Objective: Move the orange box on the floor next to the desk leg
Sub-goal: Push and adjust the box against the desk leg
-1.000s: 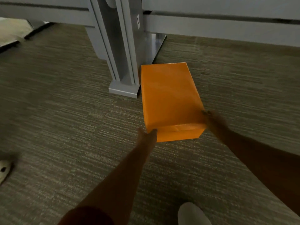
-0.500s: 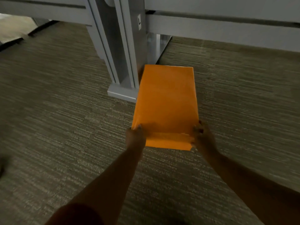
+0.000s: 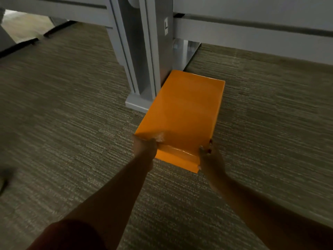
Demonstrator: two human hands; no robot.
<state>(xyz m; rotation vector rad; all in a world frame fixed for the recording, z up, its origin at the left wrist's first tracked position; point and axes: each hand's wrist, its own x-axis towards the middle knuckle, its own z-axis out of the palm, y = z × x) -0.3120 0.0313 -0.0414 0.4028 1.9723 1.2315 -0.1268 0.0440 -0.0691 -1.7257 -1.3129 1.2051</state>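
Observation:
An orange box (image 3: 182, 114) lies lengthwise on the carpet, its far left corner against the grey desk leg (image 3: 144, 56) and its left side over the leg's foot plate (image 3: 134, 105). My left hand (image 3: 144, 148) grips the box's near left corner. My right hand (image 3: 210, 157) holds the near right corner, fingers wrapped on the side. The box's near end is angled toward the left.
Grey-green carpet (image 3: 72, 141) spreads all around. Grey desk rails (image 3: 252, 38) run across the top of the view. A second leg base (image 3: 189, 51) stands behind the box. A dark blurred shape (image 3: 5, 177) sits at the left edge.
The box has swung from tilting right to tilting left and has slid close against the desk leg. Both hands moved with its near corners, and the white shoe has left the view.

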